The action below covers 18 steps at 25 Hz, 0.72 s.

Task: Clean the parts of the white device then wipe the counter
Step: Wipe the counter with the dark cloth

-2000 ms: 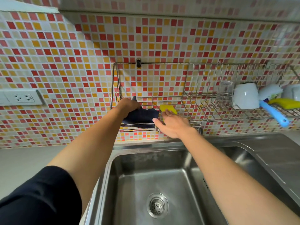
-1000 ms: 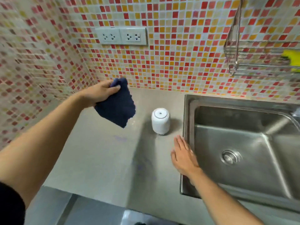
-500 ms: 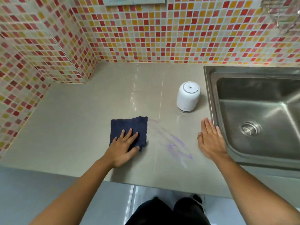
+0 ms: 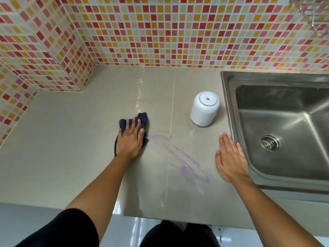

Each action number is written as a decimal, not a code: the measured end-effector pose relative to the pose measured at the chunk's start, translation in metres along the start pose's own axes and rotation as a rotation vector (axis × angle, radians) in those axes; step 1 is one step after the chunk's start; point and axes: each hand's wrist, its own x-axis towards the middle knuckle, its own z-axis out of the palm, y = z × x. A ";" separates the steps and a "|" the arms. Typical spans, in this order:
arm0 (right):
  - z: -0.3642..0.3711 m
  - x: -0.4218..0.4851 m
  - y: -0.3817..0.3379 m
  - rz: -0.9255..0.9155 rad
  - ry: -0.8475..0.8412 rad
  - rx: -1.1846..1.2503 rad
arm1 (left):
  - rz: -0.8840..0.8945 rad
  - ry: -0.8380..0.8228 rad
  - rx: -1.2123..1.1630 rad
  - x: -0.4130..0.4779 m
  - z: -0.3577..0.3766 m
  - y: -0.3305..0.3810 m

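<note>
A dark blue cloth (image 4: pixel 142 120) lies bunched on the grey counter (image 4: pixel 71 148), pressed down under my left hand (image 4: pixel 130 141), whose fingers spread over it. A purple smear (image 4: pixel 188 166) streaks the counter just right of the cloth. The white device (image 4: pixel 204 108), a small rounded cylinder, stands upright near the sink's left rim. My right hand (image 4: pixel 229 159) rests flat on the counter beside the sink, fingers together, holding nothing.
A steel sink (image 4: pixel 229 104) with a drain (image 4: pixel 270 142) fills the right side. Mosaic-tiled walls (image 4: pixel 160 32) close the counter at the back and left, with a jutting tiled corner (image 4: pixel 83 82). A wire rack corner (image 4: pixel 315 13) shows top right. The counter's front edge runs below my arms.
My left hand has pushed the cloth forward and to the right, and it is now bunched instead of flat. The purple smear has spread wider. My right hand stays flat by the sink.
</note>
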 end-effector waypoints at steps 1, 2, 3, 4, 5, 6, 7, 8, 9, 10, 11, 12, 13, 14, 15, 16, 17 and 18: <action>0.000 0.001 0.000 0.002 0.003 0.000 | -0.023 0.021 -0.062 0.014 -0.005 0.010; 0.000 0.001 0.000 -0.002 0.005 0.000 | -0.003 0.034 -0.099 0.021 -0.005 0.021; 0.000 0.001 0.000 -0.007 0.005 0.003 | 0.078 0.023 -0.111 0.016 -0.004 0.029; 0.001 0.000 0.000 -0.011 0.005 0.006 | 0.198 -0.010 -0.095 -0.002 0.003 0.033; 0.001 0.000 0.001 -0.012 0.006 0.010 | 0.293 -0.049 -0.068 -0.031 0.010 0.031; 0.001 0.000 0.001 -0.011 0.007 0.014 | 0.347 -0.053 -0.035 -0.060 0.017 0.018; 0.001 0.000 0.001 -0.011 0.011 0.012 | 0.361 -0.022 0.012 -0.082 0.018 -0.002; 0.001 0.001 0.000 -0.011 0.018 0.011 | 0.339 0.026 0.054 -0.088 0.015 -0.021; 0.001 0.001 0.000 -0.010 0.022 0.011 | 0.264 0.053 0.082 -0.079 0.012 -0.037; 0.001 0.001 0.000 -0.010 0.023 0.010 | 0.133 0.062 0.088 -0.061 0.008 -0.046; 0.002 0.002 0.001 -0.009 0.025 0.007 | -0.004 0.087 0.063 -0.036 0.003 -0.045; 0.002 0.002 0.001 -0.007 0.030 0.004 | -0.095 0.091 0.044 -0.012 -0.001 -0.029; 0.002 0.002 0.000 -0.007 0.036 0.003 | -0.090 0.087 0.038 0.003 -0.001 -0.004; 0.002 0.002 0.000 -0.010 0.036 0.003 | -0.019 0.065 0.040 0.003 0.004 0.025; 0.002 0.001 0.000 -0.013 0.033 0.006 | 0.104 0.021 0.054 -0.013 0.012 0.048; 0.001 0.001 0.000 -0.014 0.034 0.007 | 0.214 -0.039 0.041 -0.039 0.022 0.057; 0.001 0.001 0.000 -0.015 0.040 0.005 | 0.283 -0.079 0.032 -0.068 0.028 0.052; 0.001 0.001 0.001 -0.014 0.041 0.003 | 0.303 -0.069 0.018 -0.091 0.030 0.032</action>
